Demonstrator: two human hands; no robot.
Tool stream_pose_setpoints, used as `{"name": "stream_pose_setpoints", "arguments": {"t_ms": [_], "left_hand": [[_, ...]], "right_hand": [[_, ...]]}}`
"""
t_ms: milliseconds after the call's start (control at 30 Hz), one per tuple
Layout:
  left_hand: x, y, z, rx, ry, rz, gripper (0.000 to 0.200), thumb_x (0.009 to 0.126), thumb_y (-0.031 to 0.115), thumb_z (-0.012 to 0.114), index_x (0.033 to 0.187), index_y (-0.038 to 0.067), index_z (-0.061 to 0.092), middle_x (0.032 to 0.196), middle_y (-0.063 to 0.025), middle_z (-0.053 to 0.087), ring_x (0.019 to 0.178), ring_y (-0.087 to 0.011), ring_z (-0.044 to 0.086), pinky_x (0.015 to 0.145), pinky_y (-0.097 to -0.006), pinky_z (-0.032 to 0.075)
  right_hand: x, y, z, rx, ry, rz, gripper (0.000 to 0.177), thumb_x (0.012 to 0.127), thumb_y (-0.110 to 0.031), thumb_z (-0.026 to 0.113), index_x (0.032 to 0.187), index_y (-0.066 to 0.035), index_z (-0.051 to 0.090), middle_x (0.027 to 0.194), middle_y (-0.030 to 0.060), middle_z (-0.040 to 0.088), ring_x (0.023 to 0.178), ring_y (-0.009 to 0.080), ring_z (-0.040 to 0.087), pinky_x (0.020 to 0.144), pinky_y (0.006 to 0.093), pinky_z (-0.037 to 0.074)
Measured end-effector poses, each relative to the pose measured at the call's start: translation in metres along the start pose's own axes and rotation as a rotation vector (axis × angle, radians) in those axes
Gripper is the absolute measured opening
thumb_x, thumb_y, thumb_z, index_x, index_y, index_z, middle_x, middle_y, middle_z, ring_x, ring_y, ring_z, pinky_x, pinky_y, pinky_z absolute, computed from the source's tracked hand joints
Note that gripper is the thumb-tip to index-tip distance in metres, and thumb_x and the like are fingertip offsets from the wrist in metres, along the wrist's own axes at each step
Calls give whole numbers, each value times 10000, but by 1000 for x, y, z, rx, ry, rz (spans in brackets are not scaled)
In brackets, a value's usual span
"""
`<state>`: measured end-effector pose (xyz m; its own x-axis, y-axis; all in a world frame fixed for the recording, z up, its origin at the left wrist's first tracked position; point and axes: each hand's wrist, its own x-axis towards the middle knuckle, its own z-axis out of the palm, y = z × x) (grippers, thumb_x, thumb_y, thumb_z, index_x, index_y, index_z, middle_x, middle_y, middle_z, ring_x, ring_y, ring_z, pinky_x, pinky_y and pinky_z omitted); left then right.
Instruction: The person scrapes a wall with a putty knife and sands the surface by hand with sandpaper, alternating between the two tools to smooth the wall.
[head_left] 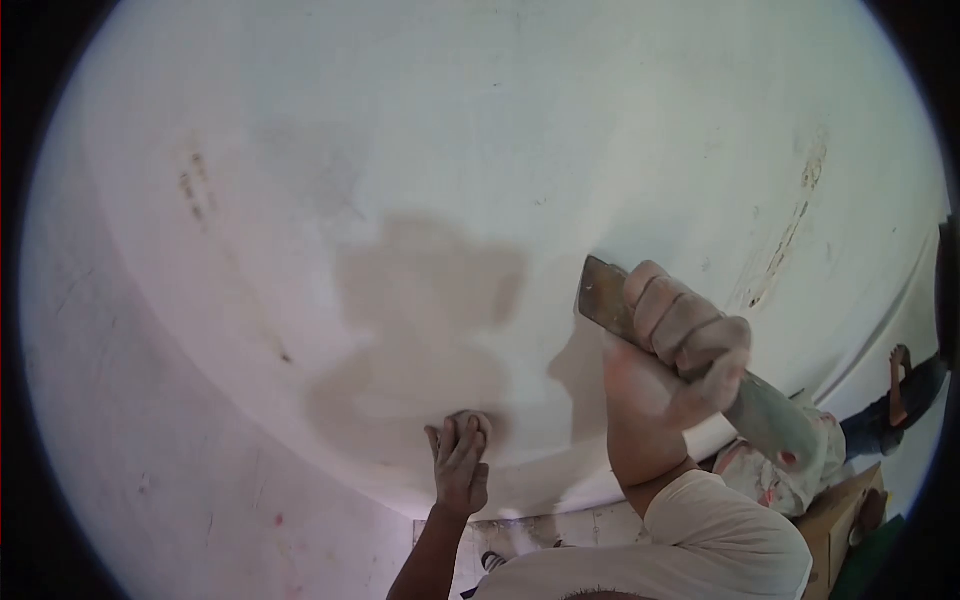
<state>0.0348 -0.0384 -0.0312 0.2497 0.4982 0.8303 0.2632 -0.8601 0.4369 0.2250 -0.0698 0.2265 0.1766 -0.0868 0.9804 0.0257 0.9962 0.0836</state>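
Note:
My right hand (690, 335) is wrapped round a long flat tool, a fist with dusty fingers. Its brown, squared end (605, 292) points up and left, close over the pale wall (560, 130). The tool's broad grey-green end (778, 430), marked with a small red spot, comes out below the fist. Lower and to the left, my left hand (460, 465) presses against the wall, its fingers bent over a small roundish pale thing (480, 422) that I cannot make out. Shadows of my head and arms fall across the wall.
Brown streaks mark the wall at left (192, 185) and right (785, 240). At lower right are a pale stained sack (765, 475), a cardboard box (835, 530) and a green thing (870, 565). Another person's arm (897, 385) and dark trousers show at the right edge.

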Motion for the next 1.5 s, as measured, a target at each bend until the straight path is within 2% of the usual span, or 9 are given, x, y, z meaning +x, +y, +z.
{"name": "stream_pose_setpoints", "arguments": {"t_ms": [300,467,600,800,1000,1133,1233,1367,1500], "left_hand": [[-81,100,-34,-227,145,-669,361,981,245,470,1142,-58,584,881,-113,642,788,-169,567,715,-311,439],[-140,144,-7,-377,346,-787,300,969,209,532,1078,-56,621,873,-33,632,783,-102,532,697,-271,430],[-221,176,7,-926,408,-1073,368,979,213,533,1212,-68,577,1100,-87,648,1023,-135,590,923,-274,445],[-309,228,28,-1120,713,-1323,428,982,242,526,1321,-20,511,1243,-98,606,1091,-181,599,965,-312,461],[-320,268,13,-887,940,-1509,355,961,253,576,1150,-45,614,1089,-94,665,966,-151,632,866,-282,484],[-348,249,23,-944,939,-1287,385,962,293,576,1143,-44,622,1048,-71,663,950,-132,607,868,-271,470],[-345,237,26,-846,935,-1273,397,957,318,586,1107,-46,642,1015,-56,659,929,-116,591,854,-264,464],[-356,231,6,-635,821,-1290,393,944,356,607,1038,-17,686,970,-34,655,906,-99,568,830,-254,454],[-378,253,-34,-644,876,-1285,377,947,356,604,1046,4,696,970,-13,652,905,-92,557,841,-256,448]], "right_hand": [[15,13,10,260,47,-3,419,1002,-344,455,680,-115,317,544,-17,260,470,114,222,493,309,228],[-59,-13,-11,700,204,678,297,939,-162,599,706,-116,421,610,-24,346,538,97,320,476,268,246],[-203,-74,-30,-164,-653,1564,293,855,-295,726,849,-30,599,737,-1,572,724,90,519,596,325,441],[-389,-187,-32,449,-1263,1936,353,859,-295,693,1108,-54,630,774,-6,582,664,89,540,560,278,453],[-350,-268,45,525,-2113,141,199,839,-185,564,938,-84,705,780,131,677,803,202,688,739,298,549],[-389,-276,43,297,-2152,763,201,843,-209,527,896,-109,693,809,140,685,772,264,696,689,346,567],[-379,-265,57,172,-2348,351,293,898,-316,480,997,-101,652,846,114,696,791,249,693,691,363,544],[-420,-255,46,376,-1935,282,206,842,-209,518,899,-66,656,775,147,670,686,272,679,585,381,552],[-394,-279,102,421,-2156,444,249,854,-263,518,970,-83,645,837,146,677,733,269,679,639,378,544]]}}
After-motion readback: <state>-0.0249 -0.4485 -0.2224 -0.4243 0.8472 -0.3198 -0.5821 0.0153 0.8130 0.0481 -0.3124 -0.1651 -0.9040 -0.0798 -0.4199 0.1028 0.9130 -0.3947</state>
